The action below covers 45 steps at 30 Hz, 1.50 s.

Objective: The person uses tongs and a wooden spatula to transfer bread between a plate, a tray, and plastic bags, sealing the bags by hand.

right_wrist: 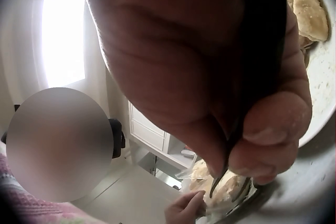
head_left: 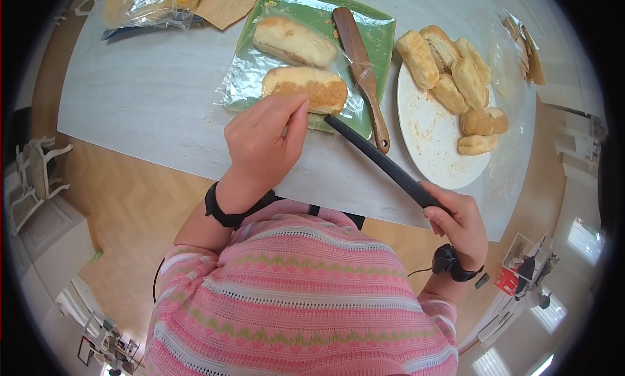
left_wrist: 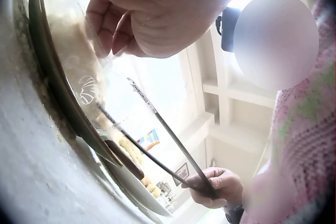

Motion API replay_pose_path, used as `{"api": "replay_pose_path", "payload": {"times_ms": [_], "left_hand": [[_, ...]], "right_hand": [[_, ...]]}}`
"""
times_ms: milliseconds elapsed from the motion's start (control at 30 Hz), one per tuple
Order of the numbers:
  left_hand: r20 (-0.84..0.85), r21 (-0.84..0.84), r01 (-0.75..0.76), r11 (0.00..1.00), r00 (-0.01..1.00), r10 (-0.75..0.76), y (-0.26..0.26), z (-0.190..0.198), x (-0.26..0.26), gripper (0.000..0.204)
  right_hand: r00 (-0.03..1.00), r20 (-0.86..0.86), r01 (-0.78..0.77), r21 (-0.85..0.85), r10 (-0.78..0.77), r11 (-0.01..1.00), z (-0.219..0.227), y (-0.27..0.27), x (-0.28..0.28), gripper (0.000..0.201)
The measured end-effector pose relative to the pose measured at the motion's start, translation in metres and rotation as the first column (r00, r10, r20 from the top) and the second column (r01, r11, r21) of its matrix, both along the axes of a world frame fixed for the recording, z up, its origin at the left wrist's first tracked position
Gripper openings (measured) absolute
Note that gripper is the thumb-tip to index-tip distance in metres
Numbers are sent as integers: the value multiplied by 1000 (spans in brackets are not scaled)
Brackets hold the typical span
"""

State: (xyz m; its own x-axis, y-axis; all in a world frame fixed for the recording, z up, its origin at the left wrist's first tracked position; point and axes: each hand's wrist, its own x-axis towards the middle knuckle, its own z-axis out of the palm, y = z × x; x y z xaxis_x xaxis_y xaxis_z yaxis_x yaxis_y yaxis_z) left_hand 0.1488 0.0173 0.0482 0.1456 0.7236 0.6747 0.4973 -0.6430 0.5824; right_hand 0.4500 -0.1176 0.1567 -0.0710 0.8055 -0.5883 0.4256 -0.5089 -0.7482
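Note:
My left hand (head_left: pixel 263 138) pinches the edge of a clear plastic bag (head_left: pixel 241 83) at the near side of a green square plate (head_left: pixel 383 37). On the plate, one bread roll (head_left: pixel 306 86) lies just beyond that hand and another roll (head_left: pixel 293 41) lies behind it, plastic over or around them. Black tongs (head_left: pixel 384 162) are held by my right hand (head_left: pixel 459 223), their tips beside the nearer roll. In the left wrist view the two arms of the tongs (left_wrist: pixel 176 142) stand apart. The left fingertips (left_wrist: pixel 113 48) are bent together at the film.
A wooden spatula (head_left: pixel 361 63) lies across the plate's right side. Farther right stands a white oval plate (head_left: pixel 426 148) with several bread pieces (head_left: pixel 469 76) and crumbs. Bagged bread (head_left: pixel 146 5) and brown paper (head_left: pixel 228 5) lie at the back left, more clear plastic (head_left: pixel 514 115) at the right.

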Motion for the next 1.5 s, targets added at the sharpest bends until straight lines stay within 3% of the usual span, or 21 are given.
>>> {"api": "replay_pose_path", "payload": {"times_ms": [67,167,267,433,600,700,800,867,1100,1333,1400,1500], "left_hand": [[6,0,-5,1000,1000,5,-2,0,-1,20],[-25,-29,-10,1000,1000,9,-4,1,-4,19],[-21,-30,-8,1000,1000,7,-3,-1,-3,18],[-12,-18,4,1000,1000,-4,-3,-3,-1,17],[-31,-26,7,1000,999,-8,-1,-4,-4,18],[-43,-47,27,999,999,-29,-2,-1,-6,18],[-49,-58,33,998,998,-36,-2,-1,-8,17],[-47,-52,24,998,999,-27,-1,0,-11,17],[-27,-45,3,999,1000,-4,2,2,-13,18],[-51,-61,23,998,998,-27,0,0,-11,17],[-66,-53,37,998,997,-41,1,-2,-11,17],[-80,-40,54,998,995,-57,3,-3,-12,17]], "right_hand": [[988,124,-103,83,92,991,5,2,5,41],[991,135,-28,132,10,991,17,-1,16,41],[973,229,-62,88,40,994,13,8,17,41],[963,182,-218,84,200,972,-4,21,-10,40],[971,166,-187,83,172,979,-16,31,-36,40],[967,184,-210,174,178,962,-22,36,-45,40],[971,181,-172,68,158,983,-19,41,-49,40],[947,240,-268,227,213,936,-20,39,-43,41],[923,327,-277,194,204,941,10,26,-9,42],[931,337,-204,159,141,966,-1,34,-21,40],[924,341,-279,293,173,915,-15,38,-27,39],[934,316,-264,297,167,918,-22,44,-41,39]]}}
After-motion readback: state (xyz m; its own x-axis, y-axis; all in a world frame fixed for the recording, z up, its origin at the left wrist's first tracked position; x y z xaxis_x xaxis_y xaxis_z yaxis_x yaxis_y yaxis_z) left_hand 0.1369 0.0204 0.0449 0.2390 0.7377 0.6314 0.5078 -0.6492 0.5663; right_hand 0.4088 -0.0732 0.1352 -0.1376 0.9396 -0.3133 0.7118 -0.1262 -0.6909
